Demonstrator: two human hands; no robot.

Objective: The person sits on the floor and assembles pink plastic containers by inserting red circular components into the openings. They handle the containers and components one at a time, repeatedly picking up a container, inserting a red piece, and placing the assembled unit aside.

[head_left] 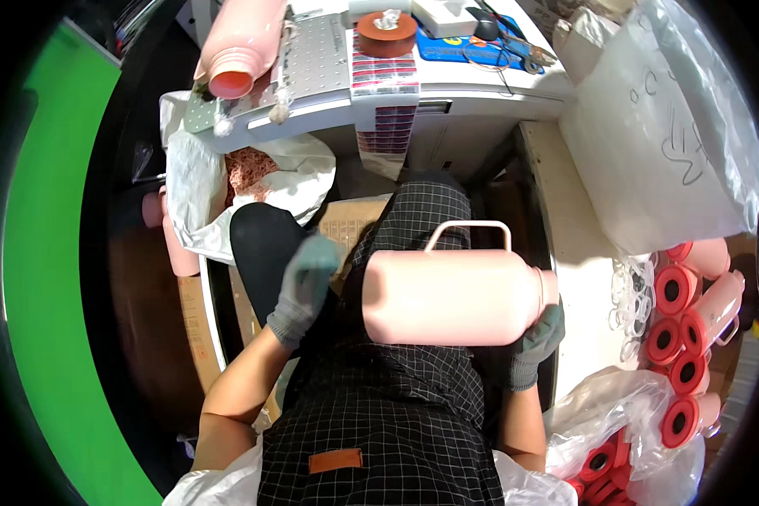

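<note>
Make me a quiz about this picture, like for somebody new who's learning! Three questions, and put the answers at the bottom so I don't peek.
1. Which hand touches the smooth, pale pink cylindrical bottle with the loop handle?
2. True or false: the bottle's neck points toward the person's left.
3. Pick one. The open, crumpled white plastic bag beside the left knee holds:
A) blue caps
B) reddish, crumbly bits
C) green balls

Key:
1. The grey-gloved right hand; the grey-gloved left hand is apart from it.
2. False: it points right.
3. B: the reddish, crumbly bits show inside.
</note>
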